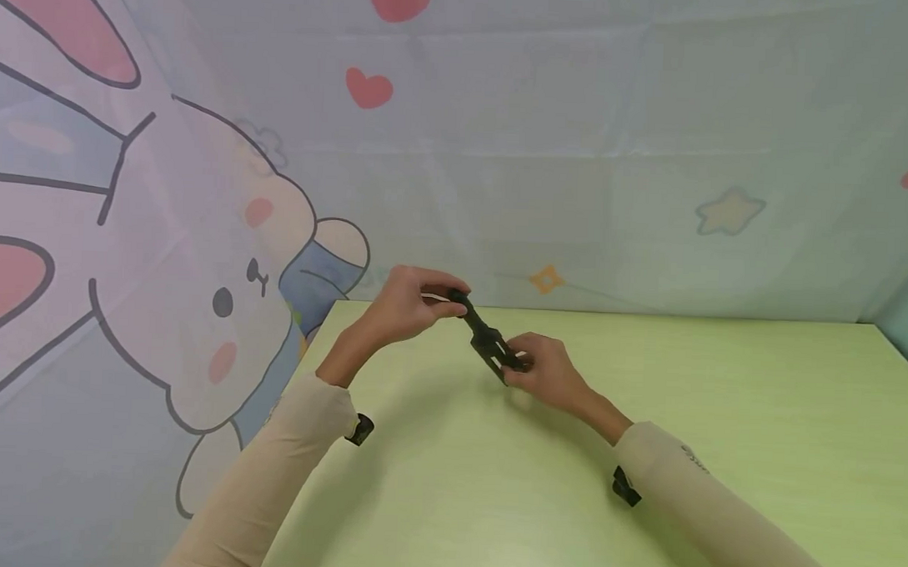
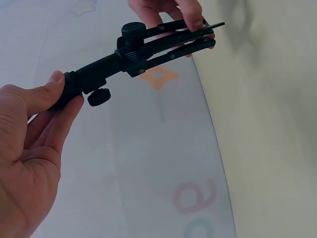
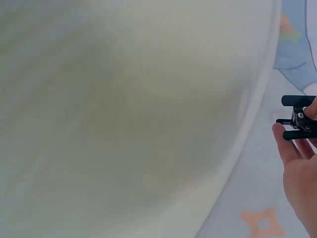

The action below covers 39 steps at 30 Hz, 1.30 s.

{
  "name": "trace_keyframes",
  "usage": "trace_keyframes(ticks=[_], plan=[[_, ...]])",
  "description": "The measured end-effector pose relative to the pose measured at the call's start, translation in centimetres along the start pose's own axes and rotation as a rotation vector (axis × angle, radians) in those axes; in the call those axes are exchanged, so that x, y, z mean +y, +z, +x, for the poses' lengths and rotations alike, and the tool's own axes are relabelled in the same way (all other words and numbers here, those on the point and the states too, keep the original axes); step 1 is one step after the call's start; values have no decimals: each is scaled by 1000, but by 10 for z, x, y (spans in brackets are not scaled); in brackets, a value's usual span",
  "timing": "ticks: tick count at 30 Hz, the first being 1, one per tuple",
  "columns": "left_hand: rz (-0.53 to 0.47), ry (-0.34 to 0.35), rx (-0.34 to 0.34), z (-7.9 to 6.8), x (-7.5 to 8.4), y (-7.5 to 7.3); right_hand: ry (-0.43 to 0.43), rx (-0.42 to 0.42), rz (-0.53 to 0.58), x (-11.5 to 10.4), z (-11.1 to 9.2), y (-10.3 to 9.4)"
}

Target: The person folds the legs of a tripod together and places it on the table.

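Between both hands, tilted above the table, is a small black mini tripod [image 1: 485, 336] with two round knobs, clearest in the left wrist view. My left hand [image 1: 408, 305] pinches the end of its column between thumb and fingers, at the upper left. At the lower right, my right hand [image 1: 547, 370] holds the legs near their tips. The legs [image 2: 173, 47] lie close to one another, with narrow gaps between them. Only the foot end of the tripod [image 3: 297, 134] and part of the right hand [image 3: 303, 183] show at the right wrist view's edge.
A pale green table [image 1: 689, 425] spreads under the hands, its far edge against a printed cloth backdrop [image 1: 563, 170] with a rabbit, hearts and stars. Black wrist cameras are strapped near both sleeve cuffs, the left camera [image 1: 360, 429] and the right camera [image 1: 626, 487].
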<state>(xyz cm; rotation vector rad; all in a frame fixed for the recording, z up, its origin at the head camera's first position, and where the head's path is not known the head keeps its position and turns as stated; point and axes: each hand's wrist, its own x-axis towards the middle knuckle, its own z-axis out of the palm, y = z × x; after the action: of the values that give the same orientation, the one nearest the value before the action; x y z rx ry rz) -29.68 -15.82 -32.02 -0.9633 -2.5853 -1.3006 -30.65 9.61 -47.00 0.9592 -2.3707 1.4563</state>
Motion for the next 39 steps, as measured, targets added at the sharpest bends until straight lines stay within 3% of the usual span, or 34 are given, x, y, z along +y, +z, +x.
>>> trace_keyframes(ticks=[9,18,27,32,39], plan=[[-128,-12,119,-5,-6,0,43,-58,42,-3,3,-24],[-143,-17,169,-15,-22,-4,54,-145,73,-5,3,-44],[-198,-98,217,-27,-41,4,120,-85,194,-4,-5,-66],[-239,-126,205,-31,-52,12,177,-24,275,-4,-9,-77],[-264,-162,188,-32,-63,23,251,41,287,-7,-12,-92]])
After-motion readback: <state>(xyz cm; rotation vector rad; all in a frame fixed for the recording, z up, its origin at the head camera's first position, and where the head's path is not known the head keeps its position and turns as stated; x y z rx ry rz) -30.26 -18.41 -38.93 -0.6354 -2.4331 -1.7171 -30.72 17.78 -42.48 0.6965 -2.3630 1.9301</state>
